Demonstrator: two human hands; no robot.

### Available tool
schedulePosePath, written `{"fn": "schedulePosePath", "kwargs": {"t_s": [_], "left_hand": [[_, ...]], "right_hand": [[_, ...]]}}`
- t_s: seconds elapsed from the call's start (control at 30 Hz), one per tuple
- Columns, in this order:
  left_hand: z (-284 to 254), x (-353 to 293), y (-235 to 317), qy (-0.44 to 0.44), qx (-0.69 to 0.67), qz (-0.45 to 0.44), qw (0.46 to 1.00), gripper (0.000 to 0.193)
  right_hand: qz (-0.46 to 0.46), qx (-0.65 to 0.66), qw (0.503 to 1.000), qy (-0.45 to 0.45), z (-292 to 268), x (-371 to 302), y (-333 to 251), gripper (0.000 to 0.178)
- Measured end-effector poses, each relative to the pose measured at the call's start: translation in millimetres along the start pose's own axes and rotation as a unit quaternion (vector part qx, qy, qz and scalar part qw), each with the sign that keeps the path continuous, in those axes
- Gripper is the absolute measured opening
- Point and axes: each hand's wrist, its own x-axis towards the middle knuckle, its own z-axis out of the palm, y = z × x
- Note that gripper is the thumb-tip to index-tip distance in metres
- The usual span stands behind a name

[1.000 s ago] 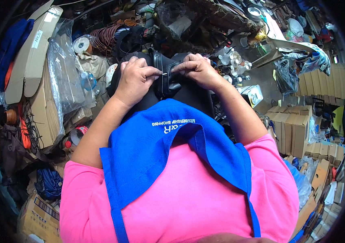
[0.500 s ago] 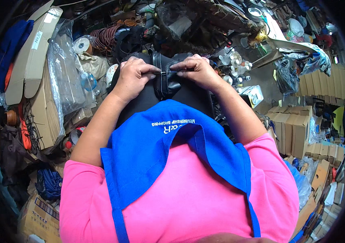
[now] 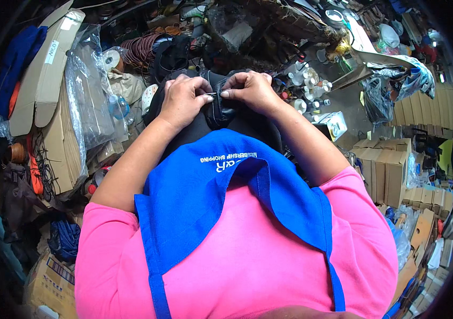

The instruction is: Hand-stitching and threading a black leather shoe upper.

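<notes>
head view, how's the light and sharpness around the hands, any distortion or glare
Head view: even daylight, no harsh shadows; left hand and right hand on the black leather piece look fairly sharp; fisheye bends the cardboard boxes toward a dark rim; slight glare on the clear plastic bag.

The place is packed with clutter — hardly any bare floor shows. On the left, flattened cardboard (image 3: pixel 45 69) leans beside clear plastic bags (image 3: pixel 90 101), with a blue cloth (image 3: pixel 19 53) at the far edge and an orange cord (image 3: pixel 34 173) below. A coil of brown cord (image 3: pixel 138 50) lies at the top, near a tape roll (image 3: pixel 112 59). To the right, a grey surface (image 3: pixel 348 114) carries white spools (image 3: pixel 306 85) and a small box (image 3: pixel 333 125). Further right stand rows of brown cartons (image 3: pixel 386 170) — more stack along the edge (image 3: pixel 439 109). A printed box (image 3: pixel 51 282) sits at lower left. Light is even and bright on the right, dimmer on the left.
</notes>
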Motion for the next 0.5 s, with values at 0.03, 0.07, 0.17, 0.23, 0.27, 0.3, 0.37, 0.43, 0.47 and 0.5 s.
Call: {"fn": "schedulePosePath", "kwargs": {"t_s": [0.03,0.07,0.17,0.23,0.27,0.3,0.37,0.43,0.47,0.5], "left_hand": [[1.4,-0.7,-2.1,0.002,0.001,-0.001,1.000,0.016],[3.6,0.3,-2.8,0.018,-0.003,0.023,1.000,0.016],[-0.2,1.6,-3.0,0.053,0.002,0.065,0.997,0.014],[-6.5,-0.5,-6.7,0.072,0.012,0.081,0.994,0.014],[-11.7,-2.5,-11.3,0.041,-0.010,0.050,0.998,0.011],[-16.6,-3.4,-16.4,0.009,-0.031,0.020,0.999,0.010],[-17.0,-5.3,-19.1,0.004,-0.062,0.015,0.998,0.010],[-14.2,-2.0,-7.1,0.005,-0.024,0.027,0.999,0.010],[-12.7,-0.9,-3.9,0.008,-0.015,0.021,1.000,0.009],[-12.0,-0.7,-4.2,0.010,-0.014,0.022,1.000,0.009]], "right_hand": [[0.021,-0.034,0.999,-0.010,-1.6,-0.1,-6.4,0.017],[0.020,-0.034,0.999,-0.007,-1.4,0.5,-4.3,0.017],[0.039,0.020,0.999,-0.009,-2.7,2.3,0.6,0.019],[-0.007,-0.050,0.998,-0.022,-11.5,0.0,-3.4,0.018],[0.032,0.023,0.999,-0.004,-19.0,-2.4,1.6,0.018],[0.070,0.097,0.993,0.016,-30.9,-4.0,11.5,0.018],[0.116,0.147,0.981,0.041,-62.6,-17.9,11.0,0.016],[0.008,0.100,0.993,0.063,-66.7,-11.7,36.1,0.016],[-0.085,-0.012,0.994,0.064,-65.7,-13.6,13.2,0.016],[-0.084,0.013,0.995,0.046,-59.0,-14.6,-5.4,0.017]]}}
